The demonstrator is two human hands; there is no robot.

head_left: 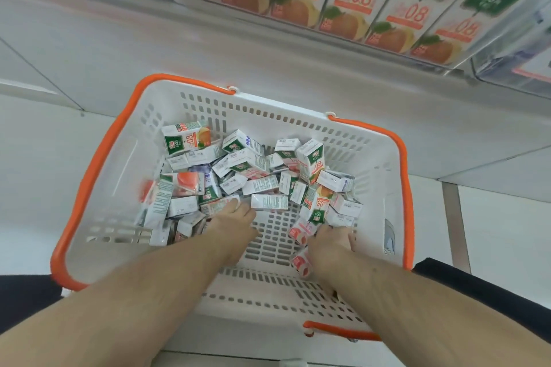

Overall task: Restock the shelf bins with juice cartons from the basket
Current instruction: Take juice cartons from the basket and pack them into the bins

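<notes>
Both of my arms reach down from the near edge into the basket (89,188), white with an orange rim, which sits on the floor below the shelf. Inside the basket, my left hand (235,214) rests on the pile near the middle, fingertips touching a carton with pink print (219,204). I cannot tell if those fingers have closed on it yet. My right hand (332,237) is at the right side of the basket, and its fingers look curled round a pink carton (301,231). Another pink carton (302,262) lies just beside that wrist.

The juice cartons (253,167) lie in a messy heap across the far half of the basket, beyond and between my hands. The basket floor near my hands is bare.

To do this well, I think I should take cartons of one kind at a time, hold each by its flat sides, and not squeeze hard, since they would dent. Then I should lift straight up so the others do not tumble.

Above the basket, the shelf bin (447,67) holds a row of orange cartons (396,9) standing side by side.
</notes>
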